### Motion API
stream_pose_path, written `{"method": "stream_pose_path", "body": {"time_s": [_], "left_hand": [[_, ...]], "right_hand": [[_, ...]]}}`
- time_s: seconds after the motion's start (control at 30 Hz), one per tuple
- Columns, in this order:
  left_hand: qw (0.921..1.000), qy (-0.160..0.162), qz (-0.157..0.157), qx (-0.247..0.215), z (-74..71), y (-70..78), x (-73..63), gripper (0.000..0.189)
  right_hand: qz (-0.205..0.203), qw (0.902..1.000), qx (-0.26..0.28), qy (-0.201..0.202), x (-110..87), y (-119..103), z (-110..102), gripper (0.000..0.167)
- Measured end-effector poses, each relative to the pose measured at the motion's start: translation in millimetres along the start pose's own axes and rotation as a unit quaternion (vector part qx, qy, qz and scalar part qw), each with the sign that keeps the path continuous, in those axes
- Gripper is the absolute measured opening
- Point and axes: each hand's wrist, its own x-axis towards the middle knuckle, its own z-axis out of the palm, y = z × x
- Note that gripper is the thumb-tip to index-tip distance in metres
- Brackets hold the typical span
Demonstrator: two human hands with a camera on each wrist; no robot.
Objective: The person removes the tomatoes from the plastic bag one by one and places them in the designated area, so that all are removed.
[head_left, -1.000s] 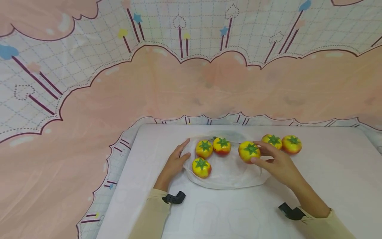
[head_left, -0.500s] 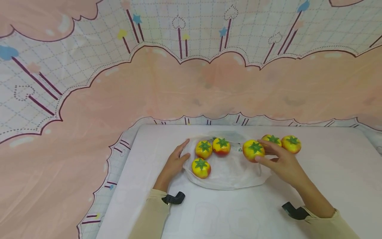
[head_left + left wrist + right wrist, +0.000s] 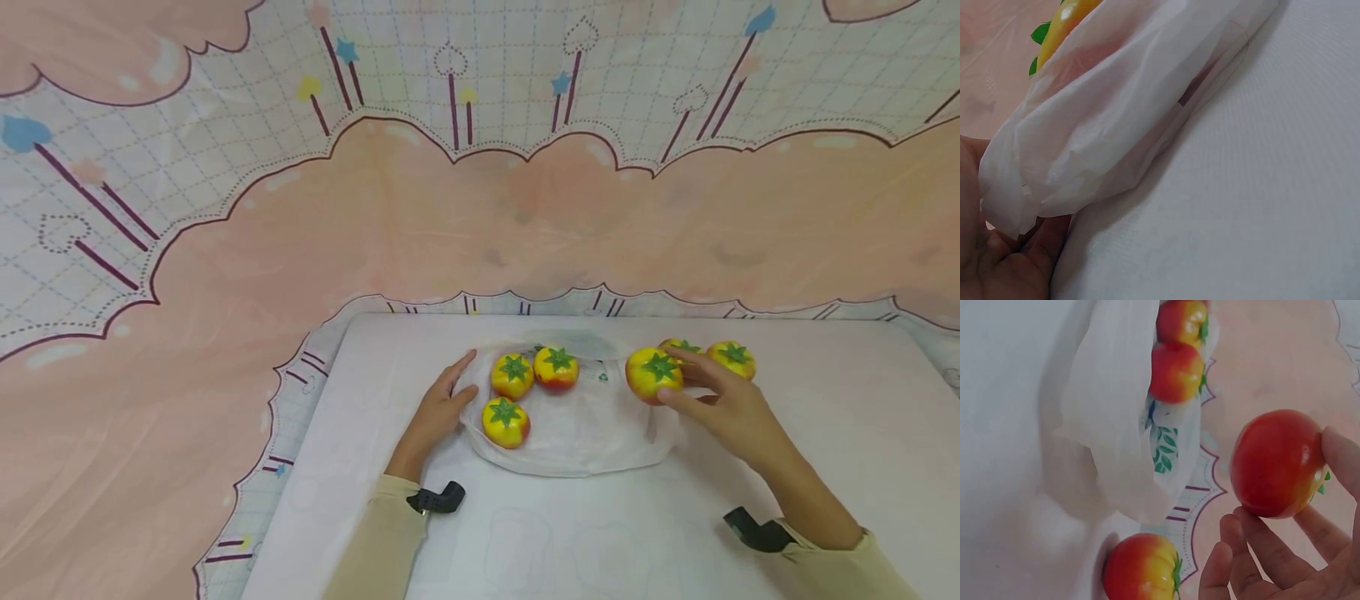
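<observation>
A yellow-red tomato (image 3: 651, 379) with a green star-shaped top is pinched between the fingertips and thumb of my right hand (image 3: 731, 417). It is lifted near the right side of a white plastic bag (image 3: 581, 442); the right wrist view shows the red underside of this tomato (image 3: 1277, 465). My left hand (image 3: 438, 408) holds the left rim of the bag, the plastic lying between thumb and fingers; its other fingers are hidden. Inside the bag are a tomato (image 3: 512, 375), a second tomato (image 3: 557, 368) and a nearer tomato (image 3: 506, 422).
Two more tomatoes lie outside the bag at the back right: one tomato (image 3: 731, 359), and another tomato (image 3: 678, 346) partly covered by my right hand. All stand on a white-covered table (image 3: 570, 542). A printed cloth (image 3: 525, 225) hangs behind its far edge.
My right hand has moved to the right and slightly back with the tomato, away from the bag's middle and toward the two outside. My left hand and the bag stay in place.
</observation>
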Motion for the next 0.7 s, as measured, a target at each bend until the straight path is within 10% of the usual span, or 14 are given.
{"method": "stream_pose_path", "body": {"time_s": [0.7], "left_hand": [[0.9999, -0.001, -0.011, 0.01, -1.0, 2.3, -0.8, 0.057]], "right_hand": [[-0.001, 0.9994, -0.015, 0.032, -2.5, 21.8, -23.6, 0.065]]}}
